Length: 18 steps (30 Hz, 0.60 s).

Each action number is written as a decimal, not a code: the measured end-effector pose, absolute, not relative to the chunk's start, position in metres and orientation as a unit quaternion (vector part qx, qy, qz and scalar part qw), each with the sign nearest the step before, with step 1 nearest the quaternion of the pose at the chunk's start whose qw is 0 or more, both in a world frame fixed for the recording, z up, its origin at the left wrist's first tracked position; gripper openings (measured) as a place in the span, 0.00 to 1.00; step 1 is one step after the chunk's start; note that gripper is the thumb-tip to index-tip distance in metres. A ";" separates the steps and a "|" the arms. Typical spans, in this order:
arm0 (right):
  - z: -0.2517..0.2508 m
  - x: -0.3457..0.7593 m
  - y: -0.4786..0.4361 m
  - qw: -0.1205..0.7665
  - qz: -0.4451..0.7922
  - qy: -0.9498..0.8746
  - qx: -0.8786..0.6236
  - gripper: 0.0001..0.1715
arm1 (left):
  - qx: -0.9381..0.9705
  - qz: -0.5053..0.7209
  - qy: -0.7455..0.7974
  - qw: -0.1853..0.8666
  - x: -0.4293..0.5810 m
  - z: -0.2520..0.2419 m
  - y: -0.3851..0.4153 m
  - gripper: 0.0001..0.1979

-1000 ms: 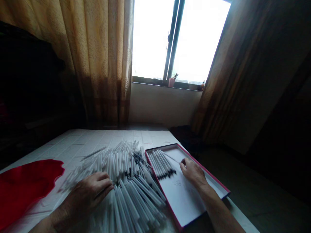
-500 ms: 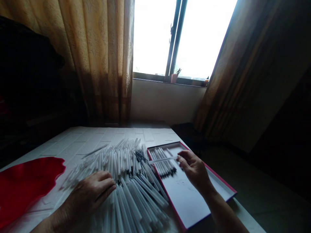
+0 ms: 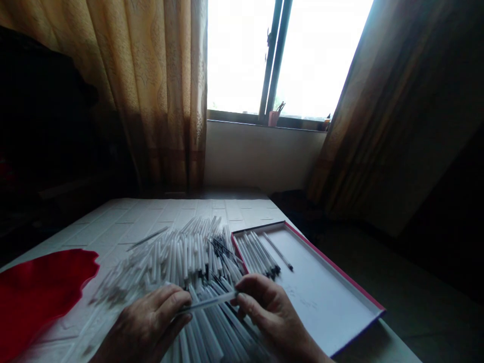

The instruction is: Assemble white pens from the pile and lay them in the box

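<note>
Between my two hands, over the pile, lies a translucent plastic pen barrel (image 3: 212, 302). My left hand (image 3: 147, 317) pinches its left end between thumb and fingers. The fingertips of my right hand (image 3: 268, 312) are closed on its right end. Below and beyond them spreads a heap of similar translucent pen barrels (image 3: 189, 252), with thin black sticks (image 3: 221, 247) among them. A row of pens with black ends (image 3: 257, 254) lies along the left side of the shallow box (image 3: 333, 302), and one more pen (image 3: 279, 252) lies apart to their right.
A red scalloped item (image 3: 45, 292) lies at the left of the white brick-patterned table (image 3: 124, 214). The box has a raised pink rim at the right, near the table edge. Behind are curtains (image 3: 159, 91) and a window with a cup (image 3: 274, 118) on its sill.
My right hand has moved from over the box to the left and nearer me, bringing the pen barrel along. My left hand has come right and taken its other end. A separate pen now shows in the box.
</note>
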State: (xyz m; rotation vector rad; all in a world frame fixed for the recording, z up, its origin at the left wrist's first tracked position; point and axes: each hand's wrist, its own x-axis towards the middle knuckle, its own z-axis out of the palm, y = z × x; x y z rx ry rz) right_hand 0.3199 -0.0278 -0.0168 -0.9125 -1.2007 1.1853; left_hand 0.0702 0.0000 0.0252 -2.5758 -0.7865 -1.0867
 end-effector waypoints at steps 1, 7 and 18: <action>-0.019 0.321 -0.027 0.571 0.508 -0.514 -0.389 0.24 | -0.882 -0.371 -0.268 0.112 0.071 0.027 0.001 0.17; -0.017 0.327 -0.031 0.488 0.484 -0.575 -0.444 0.20 | -0.880 -0.380 -0.269 0.096 0.070 0.023 0.007 0.17; -0.021 0.336 -0.032 0.424 0.403 -0.645 -0.493 0.36 | -0.873 -0.395 -0.278 0.065 0.065 0.002 0.012 0.15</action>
